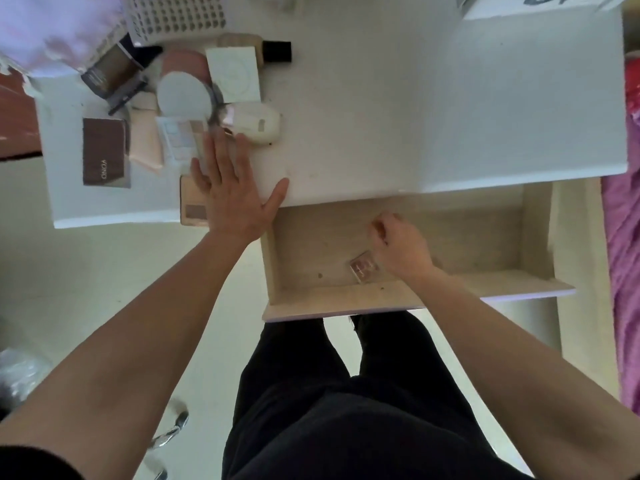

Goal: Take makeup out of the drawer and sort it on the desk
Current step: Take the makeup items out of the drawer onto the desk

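The drawer [450, 237] stands pulled out under the white desk [381, 116]. My right hand [398, 247] is inside it with curled fingers, holding a small clear case of pink makeup [363, 270] at its thumb side. My left hand [232, 192] lies flat with straight fingers on the desk's front edge, partly covering a beige palette [194, 206]. Beyond it lies a cluster of makeup: a brown palette [104, 152], a pale eyeshadow palette [180, 140], a round white compact [183, 95], a square white box [235, 74] and a cream bottle [256, 123].
A white perforated basket [173, 15] stands at the desk's back left, beside a brown tube [110, 69] and a black-capped bottle [277, 51]. A pink blanket [623, 271] lies to the right. My legs in black trousers are below the drawer front.
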`<state>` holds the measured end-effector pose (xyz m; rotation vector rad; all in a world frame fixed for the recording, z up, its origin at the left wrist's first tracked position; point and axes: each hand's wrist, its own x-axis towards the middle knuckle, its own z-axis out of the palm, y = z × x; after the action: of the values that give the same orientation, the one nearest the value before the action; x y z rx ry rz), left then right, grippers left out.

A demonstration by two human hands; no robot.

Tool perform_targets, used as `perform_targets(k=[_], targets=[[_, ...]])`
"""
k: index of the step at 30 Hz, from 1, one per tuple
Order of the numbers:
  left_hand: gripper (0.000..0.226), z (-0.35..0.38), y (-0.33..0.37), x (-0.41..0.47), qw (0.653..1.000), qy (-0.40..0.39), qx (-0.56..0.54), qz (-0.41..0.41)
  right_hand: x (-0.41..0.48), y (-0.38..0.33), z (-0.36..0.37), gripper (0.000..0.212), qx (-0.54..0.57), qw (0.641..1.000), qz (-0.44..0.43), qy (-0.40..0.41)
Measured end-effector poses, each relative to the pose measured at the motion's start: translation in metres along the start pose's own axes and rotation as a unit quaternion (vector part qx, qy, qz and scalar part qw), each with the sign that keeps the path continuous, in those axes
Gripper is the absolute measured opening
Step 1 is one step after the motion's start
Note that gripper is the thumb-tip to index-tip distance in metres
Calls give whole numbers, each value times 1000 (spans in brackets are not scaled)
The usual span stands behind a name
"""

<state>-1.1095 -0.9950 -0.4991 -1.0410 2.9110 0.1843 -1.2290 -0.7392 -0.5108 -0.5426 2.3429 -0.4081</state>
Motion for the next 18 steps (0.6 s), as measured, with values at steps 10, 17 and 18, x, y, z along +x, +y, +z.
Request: perform_targets(k=[10, 17, 18], targets=[[96, -5, 11, 38, 998, 39, 43, -35, 8, 33, 78, 85, -152, 979, 87, -107], [88, -6, 19, 69, 996, 80, 16, -43, 13, 50, 98, 36, 8, 988, 64, -140], [88, -6, 19, 70, 996, 78, 12, -40, 9, 47, 95, 32, 26, 988, 40, -146]])
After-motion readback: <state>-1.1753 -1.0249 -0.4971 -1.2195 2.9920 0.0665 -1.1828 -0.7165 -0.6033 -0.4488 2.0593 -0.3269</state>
